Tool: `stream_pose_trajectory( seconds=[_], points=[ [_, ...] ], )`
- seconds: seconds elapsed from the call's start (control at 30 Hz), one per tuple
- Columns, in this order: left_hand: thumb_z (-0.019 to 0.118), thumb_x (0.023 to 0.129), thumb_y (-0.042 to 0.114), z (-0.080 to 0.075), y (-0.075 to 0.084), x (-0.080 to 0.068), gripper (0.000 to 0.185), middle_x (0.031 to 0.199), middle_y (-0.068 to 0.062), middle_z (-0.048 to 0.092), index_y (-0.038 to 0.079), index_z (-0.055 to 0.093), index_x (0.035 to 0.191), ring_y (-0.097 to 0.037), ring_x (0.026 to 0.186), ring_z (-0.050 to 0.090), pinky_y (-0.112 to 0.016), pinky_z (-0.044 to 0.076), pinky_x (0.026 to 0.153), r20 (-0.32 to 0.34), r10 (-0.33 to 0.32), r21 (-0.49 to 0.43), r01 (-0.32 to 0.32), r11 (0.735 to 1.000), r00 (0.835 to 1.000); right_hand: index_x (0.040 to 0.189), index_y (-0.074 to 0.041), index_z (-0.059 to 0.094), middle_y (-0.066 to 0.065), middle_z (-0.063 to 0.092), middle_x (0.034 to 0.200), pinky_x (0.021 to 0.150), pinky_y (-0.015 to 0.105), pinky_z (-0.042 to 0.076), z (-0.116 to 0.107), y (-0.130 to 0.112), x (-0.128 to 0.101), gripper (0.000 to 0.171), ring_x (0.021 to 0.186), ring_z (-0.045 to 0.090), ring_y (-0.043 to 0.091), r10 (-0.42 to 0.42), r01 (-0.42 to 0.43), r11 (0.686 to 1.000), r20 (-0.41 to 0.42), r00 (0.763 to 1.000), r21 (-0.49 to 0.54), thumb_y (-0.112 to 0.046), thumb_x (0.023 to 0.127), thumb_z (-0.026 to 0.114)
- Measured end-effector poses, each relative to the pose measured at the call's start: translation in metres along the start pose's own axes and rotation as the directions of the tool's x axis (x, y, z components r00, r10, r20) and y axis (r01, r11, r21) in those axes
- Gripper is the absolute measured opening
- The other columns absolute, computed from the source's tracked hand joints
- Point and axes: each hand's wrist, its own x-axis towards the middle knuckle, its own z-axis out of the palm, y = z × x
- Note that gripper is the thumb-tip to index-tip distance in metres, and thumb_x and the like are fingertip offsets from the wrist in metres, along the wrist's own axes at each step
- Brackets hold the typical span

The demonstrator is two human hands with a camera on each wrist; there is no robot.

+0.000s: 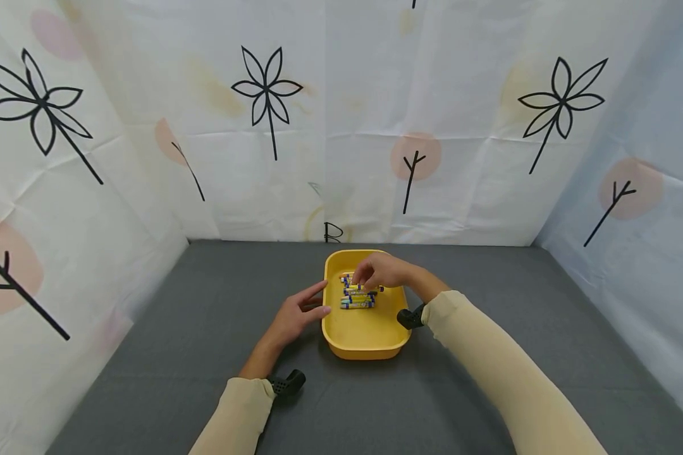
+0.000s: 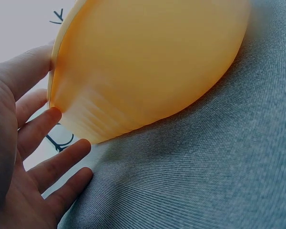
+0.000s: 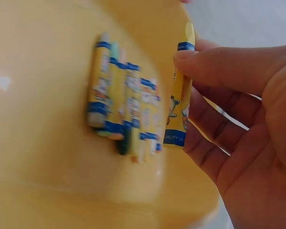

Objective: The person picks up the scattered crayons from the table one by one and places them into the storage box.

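Note:
A yellow plastic tub stands on the grey cloth. Several crayons with yellow and blue wrappers lie side by side on its floor, blurred in the right wrist view. Above them my right hand pinches a yellow crayon between thumb and fingers, its pointed tip up in the right wrist view. My left hand is at the tub's left side, fingers spread and fairly straight. In the left wrist view its thumb touches the rim, and some fingers meet the outer wall.
Dark grey cloth covers the table around the tub. White fabric walls printed with flowers and trees enclose the back and sides. Black straps with small devices sit on both wrists.

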Motion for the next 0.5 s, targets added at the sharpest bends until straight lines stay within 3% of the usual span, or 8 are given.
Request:
stream_pose_trajectory(
  seconds=[0.3,0.5],
  points=[
    [0.067,0.094,0.019,-0.001,0.001,0.0,0.061,0.144,-0.022,0.045,0.004,0.042,0.147,-0.039,0.122,0.053,-0.05,0.045,0.099,0.013,0.011,-0.004,-0.011,1.0,1.0,0.099,-0.003,0.074,-0.002,0.068,0.087,0.076,0.024,0.052,0.021,0.0,0.014,0.016,0.08,0.06,0.011,-0.016,0.018,0.998,0.039,0.999,-0.057,0.001,0.083,0.074],
    [0.067,0.094,0.019,0.0,-0.02,0.008,0.062,0.145,-0.02,0.044,0.007,0.04,0.149,-0.038,0.123,0.052,-0.05,0.044,0.099,0.012,0.009,-0.007,-0.009,1.0,1.0,0.095,-0.007,0.075,-0.004,0.067,0.085,0.073,0.023,0.051,0.03,-0.002,0.021,0.014,0.078,0.058,0.01,0.009,0.0,0.994,0.075,0.997,-0.112,0.0,0.083,0.075]
  ],
)
